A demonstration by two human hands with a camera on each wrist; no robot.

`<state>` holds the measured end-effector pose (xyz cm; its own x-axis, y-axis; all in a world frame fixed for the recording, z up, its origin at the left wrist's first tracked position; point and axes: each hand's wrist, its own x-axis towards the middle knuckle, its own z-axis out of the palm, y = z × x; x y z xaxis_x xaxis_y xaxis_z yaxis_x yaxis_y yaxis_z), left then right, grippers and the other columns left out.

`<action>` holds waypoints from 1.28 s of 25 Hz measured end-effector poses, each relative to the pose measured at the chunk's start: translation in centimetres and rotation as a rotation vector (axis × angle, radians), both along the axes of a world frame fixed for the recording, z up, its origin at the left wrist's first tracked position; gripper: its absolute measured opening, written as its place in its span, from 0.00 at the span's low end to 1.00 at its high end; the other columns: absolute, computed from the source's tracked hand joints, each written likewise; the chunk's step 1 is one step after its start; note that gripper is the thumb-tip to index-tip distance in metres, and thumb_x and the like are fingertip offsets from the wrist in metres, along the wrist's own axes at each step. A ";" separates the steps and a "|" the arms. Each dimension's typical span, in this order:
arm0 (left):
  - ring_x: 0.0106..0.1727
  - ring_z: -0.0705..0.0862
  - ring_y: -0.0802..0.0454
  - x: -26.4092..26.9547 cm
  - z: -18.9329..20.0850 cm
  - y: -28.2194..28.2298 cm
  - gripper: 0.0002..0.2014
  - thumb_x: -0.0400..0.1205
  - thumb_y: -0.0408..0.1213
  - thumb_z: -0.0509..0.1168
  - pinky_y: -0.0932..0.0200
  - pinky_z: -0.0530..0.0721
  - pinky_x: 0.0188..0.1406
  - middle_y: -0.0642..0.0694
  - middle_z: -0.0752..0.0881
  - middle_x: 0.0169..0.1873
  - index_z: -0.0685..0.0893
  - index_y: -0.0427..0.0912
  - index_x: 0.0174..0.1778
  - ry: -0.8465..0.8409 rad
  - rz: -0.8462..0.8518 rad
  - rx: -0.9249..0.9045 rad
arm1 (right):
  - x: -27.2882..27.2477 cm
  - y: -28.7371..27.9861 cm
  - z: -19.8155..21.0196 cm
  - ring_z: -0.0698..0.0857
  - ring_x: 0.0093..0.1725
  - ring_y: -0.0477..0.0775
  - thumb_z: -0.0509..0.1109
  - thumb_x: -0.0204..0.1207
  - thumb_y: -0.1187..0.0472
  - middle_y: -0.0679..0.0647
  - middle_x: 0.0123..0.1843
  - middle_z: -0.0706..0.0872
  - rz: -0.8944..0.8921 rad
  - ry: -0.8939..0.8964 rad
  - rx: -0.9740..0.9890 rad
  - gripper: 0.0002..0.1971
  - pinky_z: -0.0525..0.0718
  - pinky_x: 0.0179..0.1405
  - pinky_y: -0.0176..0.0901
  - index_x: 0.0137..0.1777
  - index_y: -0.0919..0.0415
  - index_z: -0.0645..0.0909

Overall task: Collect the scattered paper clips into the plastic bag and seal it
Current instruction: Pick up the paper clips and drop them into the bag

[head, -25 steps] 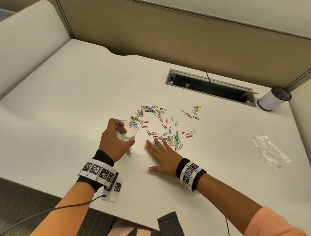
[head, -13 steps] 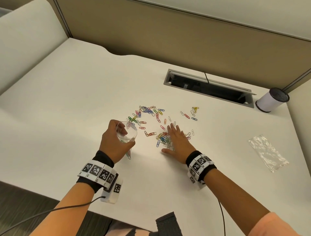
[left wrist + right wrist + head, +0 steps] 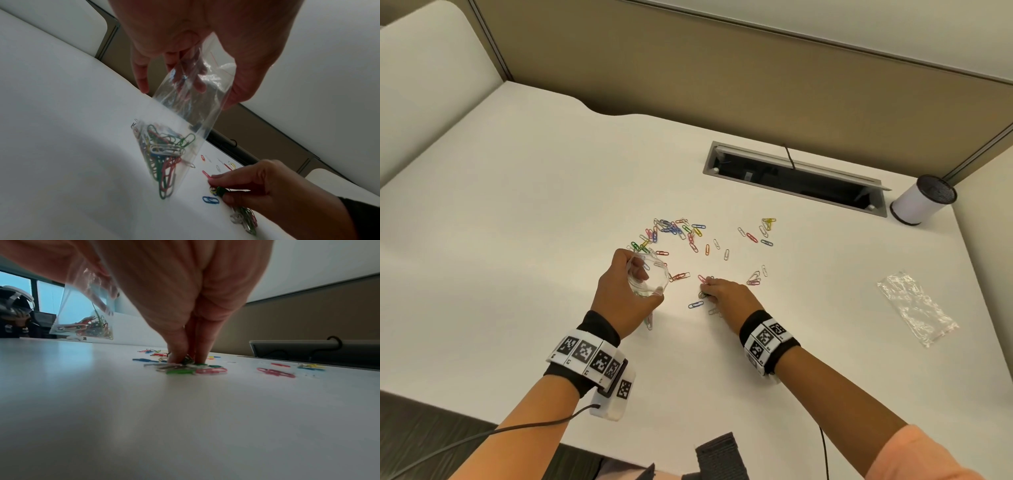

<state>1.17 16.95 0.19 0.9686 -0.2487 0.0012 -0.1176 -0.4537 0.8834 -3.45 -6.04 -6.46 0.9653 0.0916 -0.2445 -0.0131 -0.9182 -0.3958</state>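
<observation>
My left hand (image 3: 645, 282) holds a clear plastic bag (image 3: 654, 270) by its open mouth, just above the white table (image 3: 517, 222). Several coloured paper clips (image 3: 162, 155) lie in the bag's bottom corner. To its right, my right hand (image 3: 707, 289) has thumb and fingers bunched on the table, pinching a small cluster of clips (image 3: 218, 191). In the right wrist view the fingertips (image 3: 176, 356) press down on green, silver and red clips (image 3: 185, 368). More scattered clips (image 3: 678, 229) lie beyond both hands, and a blue clip (image 3: 695, 305) lies between them.
A second clear bag (image 3: 916, 308) lies flat at the right. A white cylinder with a black top (image 3: 923, 202) stands at the back right beside an open cable slot (image 3: 796, 178). A tan partition closes the far side. The table's front edge runs under my forearms.
My right hand lay flat on the clips, slid right and away over them, and now has its fingers drawn together on a bunch. The left hand and bag have stayed put.
</observation>
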 end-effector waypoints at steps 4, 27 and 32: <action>0.44 0.83 0.53 -0.1 0.2 -0.5 0.25 0.67 0.31 0.79 0.73 0.77 0.42 0.47 0.83 0.40 0.73 0.44 0.52 0.006 -0.025 -0.002 | 0.4 -0.8 0.7 0.86 0.54 0.62 0.65 0.81 0.64 0.60 0.54 0.87 -0.101 -0.031 0.014 0.11 0.82 0.56 0.52 0.57 0.63 0.87; 0.39 0.82 0.49 -0.9 -0.5 -4.1 0.23 0.66 0.45 0.74 0.44 0.85 0.41 0.56 0.80 0.39 0.67 0.53 0.49 -0.056 -0.283 0.149 | -0.1 1.6 14.1 0.92 0.40 0.52 0.80 0.70 0.63 0.57 0.40 0.93 -0.331 0.142 0.653 0.08 0.91 0.50 0.46 0.48 0.62 0.91; 0.42 0.81 0.49 -1.3 -0.6 -5.3 0.23 0.66 0.44 0.73 0.49 0.83 0.41 0.57 0.80 0.39 0.67 0.53 0.50 -0.011 -0.297 0.106 | -0.1 2.7 13.9 0.91 0.42 0.53 0.78 0.71 0.60 0.54 0.40 0.93 -0.345 -0.006 0.564 0.05 0.90 0.50 0.52 0.46 0.56 0.92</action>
